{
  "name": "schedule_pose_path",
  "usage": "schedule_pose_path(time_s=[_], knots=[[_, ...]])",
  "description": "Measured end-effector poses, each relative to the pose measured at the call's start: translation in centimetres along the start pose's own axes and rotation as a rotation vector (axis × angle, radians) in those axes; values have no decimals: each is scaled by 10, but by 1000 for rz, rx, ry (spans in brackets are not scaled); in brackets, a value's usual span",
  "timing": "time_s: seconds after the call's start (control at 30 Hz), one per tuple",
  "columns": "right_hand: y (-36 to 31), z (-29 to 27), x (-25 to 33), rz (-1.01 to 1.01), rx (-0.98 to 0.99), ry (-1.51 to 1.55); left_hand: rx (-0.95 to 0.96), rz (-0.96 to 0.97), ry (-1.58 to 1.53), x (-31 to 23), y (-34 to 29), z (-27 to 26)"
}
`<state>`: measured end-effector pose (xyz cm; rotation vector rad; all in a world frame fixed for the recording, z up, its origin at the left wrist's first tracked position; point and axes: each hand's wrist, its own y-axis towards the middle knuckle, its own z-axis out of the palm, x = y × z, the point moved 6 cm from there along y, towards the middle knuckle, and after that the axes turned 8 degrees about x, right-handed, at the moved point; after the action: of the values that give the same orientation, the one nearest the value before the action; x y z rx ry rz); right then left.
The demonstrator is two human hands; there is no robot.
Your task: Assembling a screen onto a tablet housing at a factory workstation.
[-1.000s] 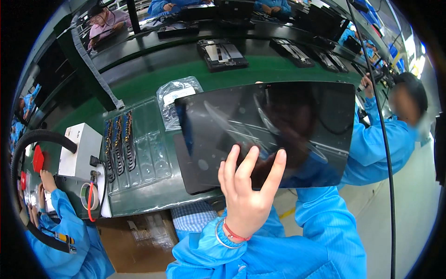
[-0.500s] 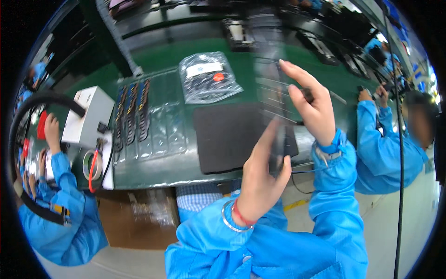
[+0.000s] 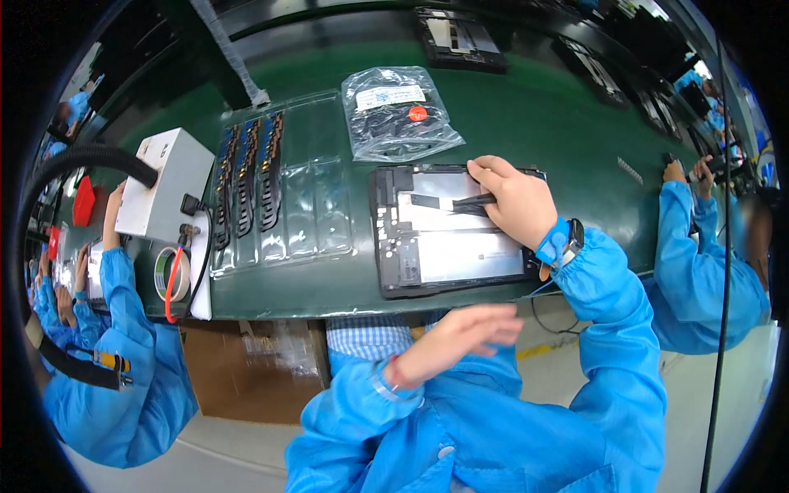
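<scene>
An opened tablet [image 3: 467,256] lies flat near the front edge of the green table, its metallic battery panels and dark circuit parts facing up. My right hand [image 3: 519,205] is closed at its upper right part, fingers curled round dark tweezers [image 3: 472,202] that point left over the panels. The hand hides the rear end of the tweezers. My left hand [image 3: 460,338] hovers in front of the table edge, below the tablet; its fingers are stretched out, slightly blurred, with nothing in them.
Behind the tablet lies a clear plastic bag [image 3: 403,115]. To the left are a clear tray [image 3: 308,218] with dark strip parts [image 3: 269,172], a white box [image 3: 168,185] and a tape roll [image 3: 171,274]. More opened devices [image 3: 462,39] lie at the back. Co-workers sit on both sides.
The tablet, earlier blurred and upright between my hands, now lies flat where the black mat was visible. My left hand has let go and moved down; my right hand has lowered onto the tablet.
</scene>
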<state>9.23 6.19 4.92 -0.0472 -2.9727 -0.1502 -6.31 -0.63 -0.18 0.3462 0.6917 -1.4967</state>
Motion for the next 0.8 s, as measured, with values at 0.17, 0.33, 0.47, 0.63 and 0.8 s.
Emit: schedule_pose_path(time_s=[0.17,0.33,0.47,0.63,0.8], knots=[[-10,-13,-5,38,-7,-34,-630,440,1150,-70,-70,-11],[-68,-29,-56,350,-167,76,-945,328,1682,-79,-89,-33],[-106,-3,-67,427,106,445,-866,322,1643,-66,-76,-45],[-127,2,-64,445,-212,1224,-859,449,1397,-67,-87,-40],[-66,-47,-72,393,-466,1672,-855,745,1280,-150,-73,-24]])
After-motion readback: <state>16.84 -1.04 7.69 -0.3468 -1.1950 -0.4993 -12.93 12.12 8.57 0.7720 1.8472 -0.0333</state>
